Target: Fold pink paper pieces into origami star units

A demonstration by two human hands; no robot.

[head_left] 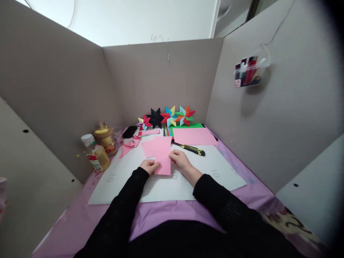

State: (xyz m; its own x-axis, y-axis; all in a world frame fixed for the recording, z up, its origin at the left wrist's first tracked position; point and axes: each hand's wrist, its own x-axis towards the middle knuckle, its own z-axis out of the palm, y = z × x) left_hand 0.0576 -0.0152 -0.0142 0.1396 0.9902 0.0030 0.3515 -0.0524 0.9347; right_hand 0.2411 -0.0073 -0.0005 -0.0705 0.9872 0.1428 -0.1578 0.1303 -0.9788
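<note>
A rectangular sheet of pink paper (163,157) is held upright between my two hands, above the white board (120,190). My left hand (149,166) pinches its lower left edge, thumb on the near face. On the opposite edge, higher up, the fingers of my right hand (180,159) are closed. Behind the sheet, more pink paper (148,147) lies on the board, partly hidden. A black and yellow utility knife (192,149) rests just beyond my right hand. Several folded pink paper pieces (130,145) lie at the left.
Several multicoloured paper stars (185,115) and a black star (156,118) lean at the back wall. In front lie a large pink sheet (195,136) and a black phone (129,132). A glue bottle (97,154) and a jar (104,140) stand left. Grey panels (163,79) enclose the table.
</note>
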